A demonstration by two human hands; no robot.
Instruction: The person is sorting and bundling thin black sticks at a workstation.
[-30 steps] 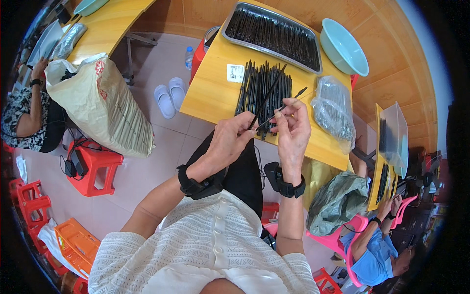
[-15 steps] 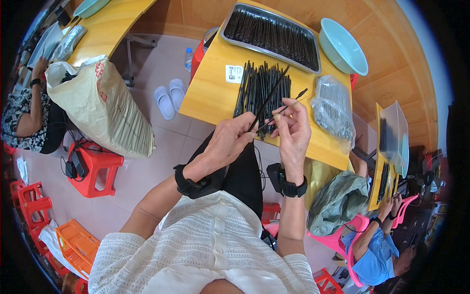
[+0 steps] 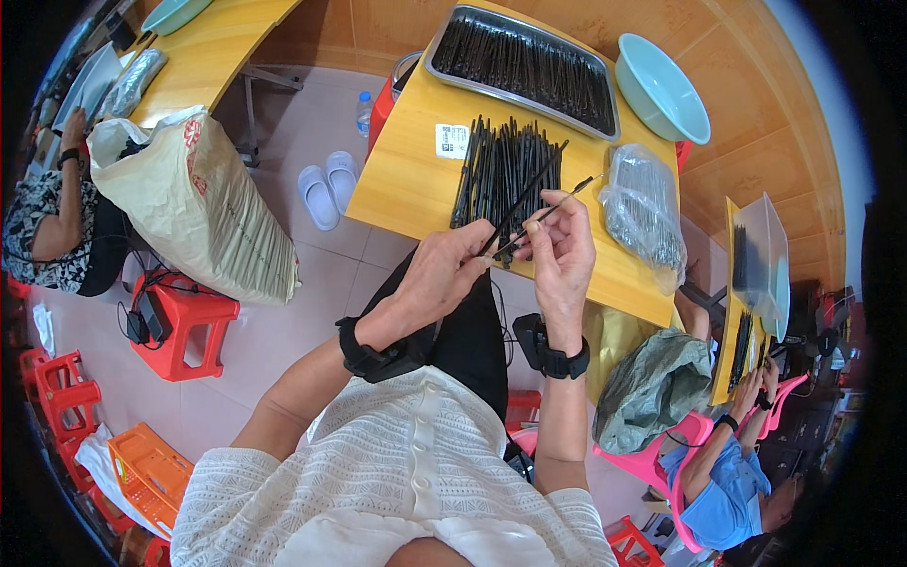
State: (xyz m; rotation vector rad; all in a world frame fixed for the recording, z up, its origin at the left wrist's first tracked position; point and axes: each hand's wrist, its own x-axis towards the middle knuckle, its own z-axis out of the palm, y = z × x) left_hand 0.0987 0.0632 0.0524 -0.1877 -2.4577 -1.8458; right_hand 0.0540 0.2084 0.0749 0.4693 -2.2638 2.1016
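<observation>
My left hand [image 3: 444,263] is closed around a long black stick [image 3: 535,189], which slants up and right over the table. Between the thumb and fingers of my right hand [image 3: 565,250] is a thinner black rod [image 3: 580,186] with a narrow pointed tip. The lower ends of stick and rod come close together at my left fingertips; whether they are joined I cannot tell. Just beyond my hands a pile of black sticks [image 3: 484,175] lies on the yellow table [image 3: 402,184]. Behind it, a metal tray [image 3: 521,103] holds many thin dark rods [image 3: 520,66].
A clear plastic bag of rods [image 3: 642,213] lies right of the pile, below a pale blue basin [image 3: 663,90]. A white label [image 3: 452,141] sits left. On the floor stand a large sack [image 3: 203,208] and a red stool [image 3: 194,326]. Co-workers sit at both sides.
My right hand has shifted slightly left and down, and the rod's tip now looks thinner. The stick in my left hand has tilted a little further right and lower.
</observation>
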